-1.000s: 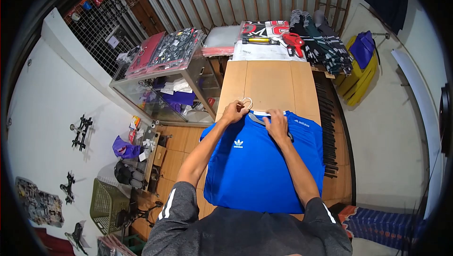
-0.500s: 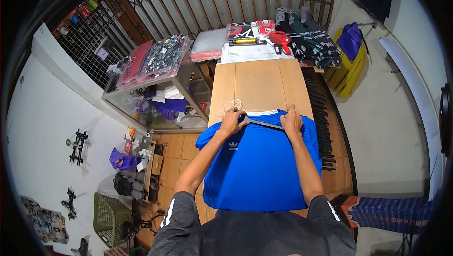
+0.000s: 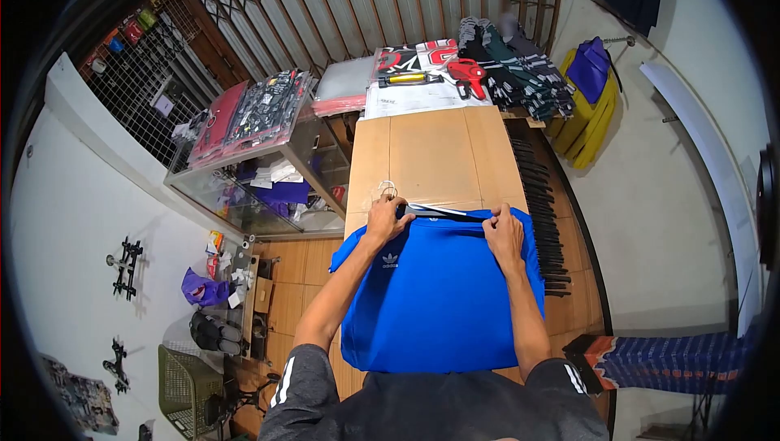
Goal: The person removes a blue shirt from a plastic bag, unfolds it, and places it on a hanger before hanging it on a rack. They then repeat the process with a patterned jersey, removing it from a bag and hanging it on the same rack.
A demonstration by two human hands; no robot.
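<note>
A blue shirt with a small white logo lies on the cardboard-topped table, its collar end away from me. My left hand is closed on the black hanger at the left of the collar, just below a white hook. At the right of the collar, my right hand pinches the blue shirt's edge. The middle of the hanger shows at the neck opening; its ends are hidden.
Behind the cardboard lie a red tool, a yellow-handled tool and folded dark clothes. A glass case with bagged clothes stands at the left. Dark hangers line the table's right side.
The collar of the shirt has been drawn over more of the hanger, which shows less now. Both hands are slightly lower, and the whole view has shifted a little.
</note>
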